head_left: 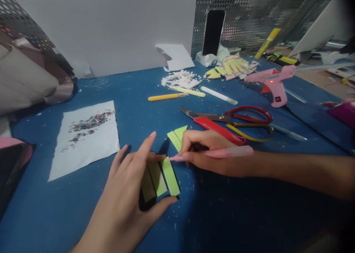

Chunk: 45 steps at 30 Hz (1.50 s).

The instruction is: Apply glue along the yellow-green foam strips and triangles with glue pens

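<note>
My right hand (pixel 210 149) is closed round a pink marker (pixel 230 151). Its tip meets the upper end of a light green paper strip (pixel 171 176). Over the blue tabletop, my left hand (pixel 130 179) is spread, with one fingertip at that strip's top end and the thumb at its bottom end. Two more green strips (pixel 157 179) lie side by side under the left hand, partly in its shadow. Beyond the right hand's knuckles are further green pieces (pixel 177 136), partly covered by that hand. Red-handled scissors (pixel 222 117) and a red cutter (pixel 219 129) lie just behind the right hand.
White paper (pixel 91 149) bearing colourful bits lies left. Yellow (pixel 166 96), pale green (pixel 191 92) and white (pixel 219 95) markers lie near white scraps (pixel 181 78). A pink glue gun (pixel 274 83) with a glowing light and cord stands right. A phone (pixel 213 33) leans behind folded paper pieces (pixel 234 66).
</note>
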Motion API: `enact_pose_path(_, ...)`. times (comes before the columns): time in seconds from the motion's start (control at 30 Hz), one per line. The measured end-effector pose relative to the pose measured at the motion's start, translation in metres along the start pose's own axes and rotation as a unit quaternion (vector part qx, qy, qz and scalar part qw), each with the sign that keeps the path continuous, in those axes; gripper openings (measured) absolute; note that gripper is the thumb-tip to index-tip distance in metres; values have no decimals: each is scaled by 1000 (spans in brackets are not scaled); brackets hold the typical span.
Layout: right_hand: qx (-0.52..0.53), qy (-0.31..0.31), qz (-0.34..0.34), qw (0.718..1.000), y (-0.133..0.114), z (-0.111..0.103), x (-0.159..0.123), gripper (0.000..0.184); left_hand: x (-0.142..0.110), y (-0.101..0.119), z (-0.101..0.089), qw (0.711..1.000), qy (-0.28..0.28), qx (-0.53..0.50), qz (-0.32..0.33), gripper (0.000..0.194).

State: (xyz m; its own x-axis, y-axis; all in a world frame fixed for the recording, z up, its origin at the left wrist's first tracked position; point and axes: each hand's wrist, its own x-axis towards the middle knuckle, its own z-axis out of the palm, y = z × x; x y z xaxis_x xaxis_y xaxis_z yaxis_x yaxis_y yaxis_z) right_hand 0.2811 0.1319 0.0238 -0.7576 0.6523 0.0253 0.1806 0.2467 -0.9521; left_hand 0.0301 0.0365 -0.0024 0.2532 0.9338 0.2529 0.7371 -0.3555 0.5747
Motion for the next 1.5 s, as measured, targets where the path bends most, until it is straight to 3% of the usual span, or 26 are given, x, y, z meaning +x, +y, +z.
enact_pose_path(0.37,16,-9,15,1000,3,1,-1,31,2,0,0,1000,2,9,8,96)
enact_pose_path(0.67,10,14,-11,1000,2,0,1,24,3,1,0,1000,0,-3,-11,103)
enact_pose_path(0.8,16,-9,9,1000,0,-1,0,29,3,1,0,1000,6,-1,-7,105)
enact_pose_path(1.13,12,5,-1,1000,-1,-2,2,22,3,0,0,1000,2,-13,-14,104)
enact_pose_path(1.27,24,-24,18,999,-2,-2,1,25,2,0,-1,1000,-4,-12,-21,105)
enact_pose_path(1.4,0,-1,8,1000,-2,-2,1,21,2,1,-1,1000,-1,-12,-15,98)
enact_pose_path(1.5,1,-25,18,1000,-2,-2,2,23,2,1,-1,1000,0,-12,-10,94)
